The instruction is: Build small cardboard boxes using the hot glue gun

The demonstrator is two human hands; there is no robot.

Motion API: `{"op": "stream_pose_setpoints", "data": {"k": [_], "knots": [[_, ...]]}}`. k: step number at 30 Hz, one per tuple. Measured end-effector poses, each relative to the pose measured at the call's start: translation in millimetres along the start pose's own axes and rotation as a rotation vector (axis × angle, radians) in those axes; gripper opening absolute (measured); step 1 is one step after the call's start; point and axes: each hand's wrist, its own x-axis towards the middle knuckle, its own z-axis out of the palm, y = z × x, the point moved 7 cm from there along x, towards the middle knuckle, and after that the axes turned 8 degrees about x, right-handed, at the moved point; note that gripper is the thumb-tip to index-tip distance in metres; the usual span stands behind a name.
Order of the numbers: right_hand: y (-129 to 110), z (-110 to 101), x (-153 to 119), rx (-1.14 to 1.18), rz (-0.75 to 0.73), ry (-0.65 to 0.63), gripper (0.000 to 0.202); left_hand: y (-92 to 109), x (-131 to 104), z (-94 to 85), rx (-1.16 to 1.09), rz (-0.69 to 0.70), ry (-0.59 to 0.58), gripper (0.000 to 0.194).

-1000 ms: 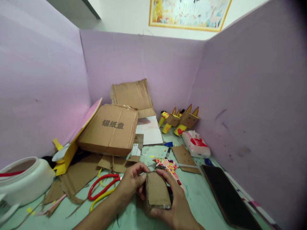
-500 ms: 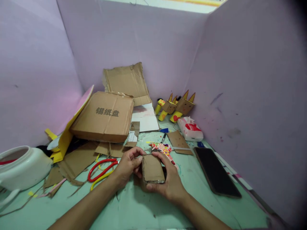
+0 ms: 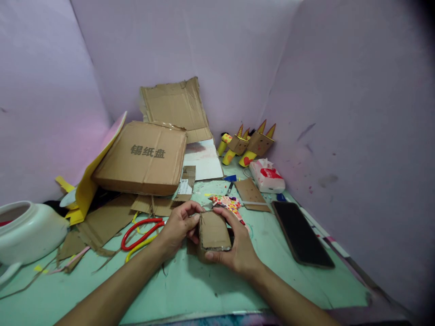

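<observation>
At the left we see the scissors [image 3: 142, 234], lying on the green table [image 3: 238, 296] near the left forearm. Next comes the left hand [image 3: 180, 225]: its fingers are bent, with the thumb at the left edge of the small cardboard box [image 3: 215, 231], near the far corner; we cannot tell if they pinch this edge or only touch it. The box is between both hands, so it lies to the right of the left fingers, and its long axis runs from near to far, the far end turned slightly to the left. Its silvery short edge points towards the wearer. The right hand [image 3: 234, 244] is the nearer one, we judge, because it grips the box lengthwise, fingers at the far end and thumb at the near end. Farther right, we see the black phone [image 3: 302, 233], well apart.
</observation>
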Motion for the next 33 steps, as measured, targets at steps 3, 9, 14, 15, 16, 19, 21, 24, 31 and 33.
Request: {"op": "stream_pose_setpoints", "data": {"k": [3, 9, 14, 15, 16, 19, 21, 24, 31, 33], "knots": [[-1.0, -0.3, 0.2, -0.007, -0.010, -0.005, 0.079, -0.5, 0.3, -0.2, -0.001, 0.002, -0.001, 0.041], [-1.4, -0.2, -0.6, 0.004, -0.017, -0.005, 0.079, 0.7, -0.8, -0.3, -0.001, 0.004, 0.003, 0.040], [0.2, -0.4, -0.7, 0.012, -0.003, -0.001, 0.081, 1.0, -0.9, -0.5, 0.000, 0.010, -0.003, 0.040], [0.3, -0.4, -0.6, 0.013, -0.002, -0.001, 0.081, 0.9, -0.8, -0.6, -0.001, 0.011, -0.003, 0.040], [0.2, -0.5, -0.4, 0.013, -0.003, 0.000, 0.081, 0.7, -0.7, -0.6, -0.003, 0.012, -0.004, 0.040], [-0.3, -0.5, 0.1, 0.012, -0.015, 0.002, 0.080, 0.1, -0.6, -0.6, -0.007, 0.011, -0.005, 0.039], [-0.1, -0.2, 0.2, 0.011, -0.020, -0.002, 0.080, 0.2, -0.6, -0.5, -0.009, 0.010, -0.006, 0.040], [0.7, 0.1, -0.3, 0.000, -0.017, -0.005, 0.081, 1.0, -0.8, -0.2, -0.010, 0.009, -0.009, 0.042], [1.3, 0.2, -1.0, 0.000, 0.005, -0.004, 0.080, -0.4, -0.7, -0.4, -0.013, 0.004, -0.006, 0.041], [0.9, -0.2, -0.8, -0.006, -0.003, -0.001, 0.080, -0.6, -0.5, -0.5, -0.013, 0.005, -0.006, 0.041]]}}
